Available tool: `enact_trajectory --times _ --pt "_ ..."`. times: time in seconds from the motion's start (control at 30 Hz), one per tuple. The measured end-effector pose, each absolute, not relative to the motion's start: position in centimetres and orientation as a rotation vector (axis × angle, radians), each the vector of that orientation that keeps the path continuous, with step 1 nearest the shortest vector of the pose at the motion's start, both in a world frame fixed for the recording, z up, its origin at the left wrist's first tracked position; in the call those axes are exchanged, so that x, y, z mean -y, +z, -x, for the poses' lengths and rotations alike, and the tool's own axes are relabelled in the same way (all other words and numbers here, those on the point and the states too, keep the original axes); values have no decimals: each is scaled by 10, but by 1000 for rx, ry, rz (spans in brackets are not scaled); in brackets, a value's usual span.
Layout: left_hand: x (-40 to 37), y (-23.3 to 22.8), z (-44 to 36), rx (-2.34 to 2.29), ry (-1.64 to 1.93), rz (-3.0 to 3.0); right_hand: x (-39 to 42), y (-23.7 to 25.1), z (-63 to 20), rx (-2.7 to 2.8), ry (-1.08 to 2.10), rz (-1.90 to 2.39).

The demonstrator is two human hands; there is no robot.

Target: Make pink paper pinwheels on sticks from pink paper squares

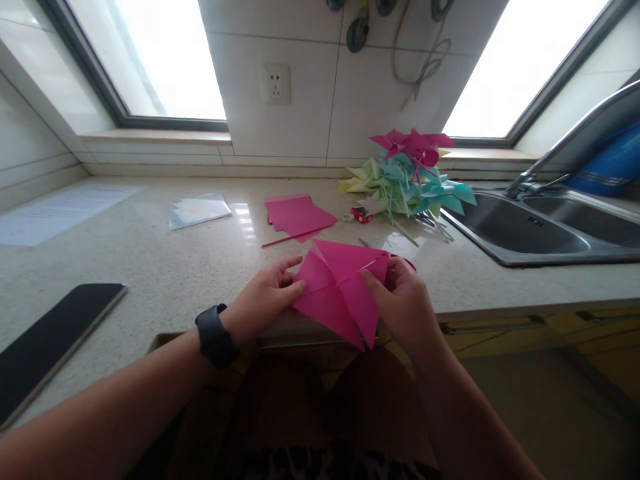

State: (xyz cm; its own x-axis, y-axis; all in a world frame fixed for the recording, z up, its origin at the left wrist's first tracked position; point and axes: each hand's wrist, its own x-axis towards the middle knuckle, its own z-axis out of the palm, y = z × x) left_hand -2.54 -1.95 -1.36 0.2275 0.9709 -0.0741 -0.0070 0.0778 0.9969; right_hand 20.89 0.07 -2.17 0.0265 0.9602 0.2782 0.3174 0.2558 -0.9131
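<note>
A bright pink paper square (330, 287), slit from its corners toward the middle, is held up over the counter's front edge. My left hand (273, 288) pinches its left side between thumb and fingers. On the right side, my right hand (403, 290) grips the paper with the thumb on top; its fingers are partly hidden behind. Something thin and pink curves out past the right hand's fingers. Beyond the held paper lie more pink paper sheets (295, 213) and a thin pink stick (285, 239).
Finished paper pinwheels (415, 173) in pink, blue and yellow are piled by the steel sink (510, 223). Near them sits a small red box (362, 215). Leftward lie a clear packet (199, 211), a printed sheet (60, 210) and a dark flat device (55, 340).
</note>
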Motion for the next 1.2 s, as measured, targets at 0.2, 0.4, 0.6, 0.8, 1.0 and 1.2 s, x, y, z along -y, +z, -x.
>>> enact_trajectory --times 0.2,0.4,0.6,0.8,1.0,1.2 --pt "25 -9 34 -1524 960 -1893 -8 -21 -223 1825 158 1418" --pt "25 -13 39 -1688 968 -2446 -11 -12 -224 2362 -48 990" --pt "29 -10 39 -1189 667 -2795 -10 -11 -220 2632 152 823" --pt "28 -7 39 -1139 528 -2814 -13 -14 -222 2630 201 843" --pt "27 -10 37 -1204 477 -2826 -20 -12 -222 2651 182 911" --pt "29 -13 37 -1308 456 -2865 -33 -13 -219 2686 154 972"
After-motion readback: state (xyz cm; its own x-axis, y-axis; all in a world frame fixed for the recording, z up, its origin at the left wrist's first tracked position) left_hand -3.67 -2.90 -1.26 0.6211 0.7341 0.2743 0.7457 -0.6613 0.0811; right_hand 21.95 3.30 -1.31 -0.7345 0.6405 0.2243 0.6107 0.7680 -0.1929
